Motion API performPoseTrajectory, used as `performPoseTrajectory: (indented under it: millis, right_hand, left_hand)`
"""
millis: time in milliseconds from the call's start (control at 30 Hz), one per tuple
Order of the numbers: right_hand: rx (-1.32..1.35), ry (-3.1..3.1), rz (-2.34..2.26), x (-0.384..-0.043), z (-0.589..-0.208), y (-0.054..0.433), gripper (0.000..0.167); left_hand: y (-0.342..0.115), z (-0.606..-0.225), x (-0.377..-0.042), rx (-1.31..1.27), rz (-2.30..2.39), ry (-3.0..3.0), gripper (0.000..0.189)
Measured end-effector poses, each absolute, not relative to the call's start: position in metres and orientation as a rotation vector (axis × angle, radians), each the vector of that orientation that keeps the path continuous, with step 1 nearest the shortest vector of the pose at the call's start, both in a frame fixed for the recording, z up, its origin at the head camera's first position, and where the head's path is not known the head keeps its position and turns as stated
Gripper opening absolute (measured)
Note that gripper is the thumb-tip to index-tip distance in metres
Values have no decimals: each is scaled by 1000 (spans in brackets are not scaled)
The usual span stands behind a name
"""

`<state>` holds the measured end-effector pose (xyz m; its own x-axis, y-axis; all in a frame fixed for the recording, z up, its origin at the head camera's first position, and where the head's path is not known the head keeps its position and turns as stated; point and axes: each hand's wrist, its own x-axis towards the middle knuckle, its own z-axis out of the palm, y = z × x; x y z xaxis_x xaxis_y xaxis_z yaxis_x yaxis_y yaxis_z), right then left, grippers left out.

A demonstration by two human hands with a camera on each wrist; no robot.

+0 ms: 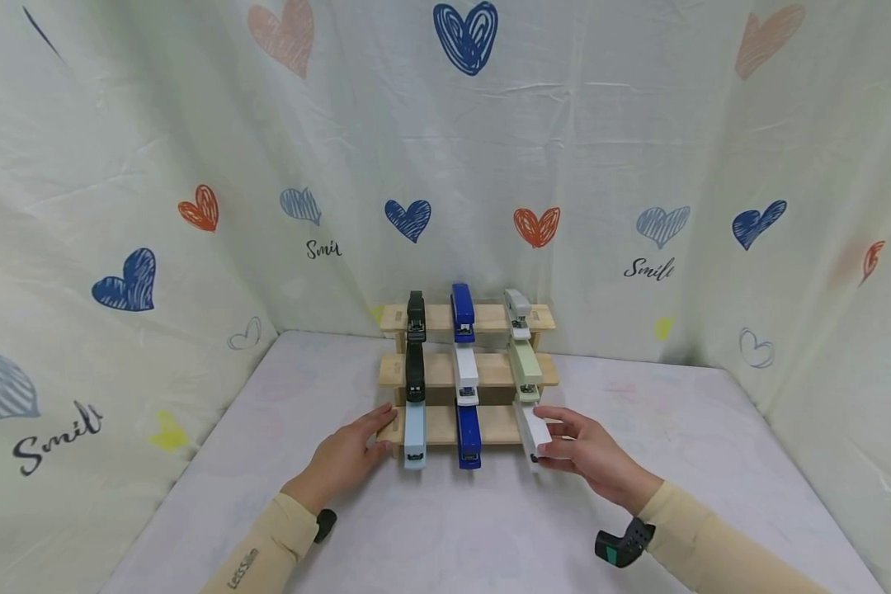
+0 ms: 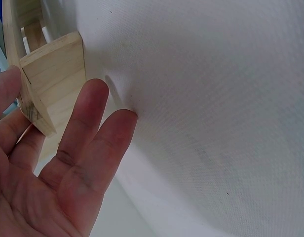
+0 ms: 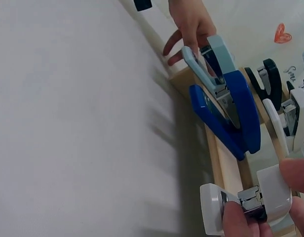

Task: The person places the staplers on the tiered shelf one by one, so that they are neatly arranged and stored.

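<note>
My right hand [image 1: 597, 458] grips a white stapler [image 1: 532, 427] at the right end of the lowest step of a three-step wooden rack [image 1: 438, 425]. In the right wrist view, a fingertip [image 3: 234, 219] reaches between the stapler's base and upper arm, with the thumb on its outer side. At the other end, my left hand [image 1: 347, 455] pinches the lowest board's corner, its other fingers [image 2: 93, 106] extended. A light blue stapler [image 1: 415, 436] lies beside that hand. Between them sits a dark blue stapler [image 1: 469, 437].
On the middle step are black [image 1: 415, 373], white [image 1: 465, 371] and pale green [image 1: 524, 370] staplers. Above them stand black [image 1: 416, 317], blue [image 1: 463, 310] and light grey [image 1: 517, 309] ones. The table [image 1: 445, 528] meets a heart-print curtain [image 1: 475, 148] behind the rack.
</note>
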<state>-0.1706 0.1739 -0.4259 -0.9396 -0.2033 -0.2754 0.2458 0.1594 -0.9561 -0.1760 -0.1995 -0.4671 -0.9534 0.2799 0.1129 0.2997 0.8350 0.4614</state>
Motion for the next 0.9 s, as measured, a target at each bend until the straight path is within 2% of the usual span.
performPoseTrajectory:
  millis: [900]
  right_hand:
    - [98,2088,-1891,-180,-431,171,60]
  left_hand:
    - [-200,-468,-178,-452,-761,-2979,51]
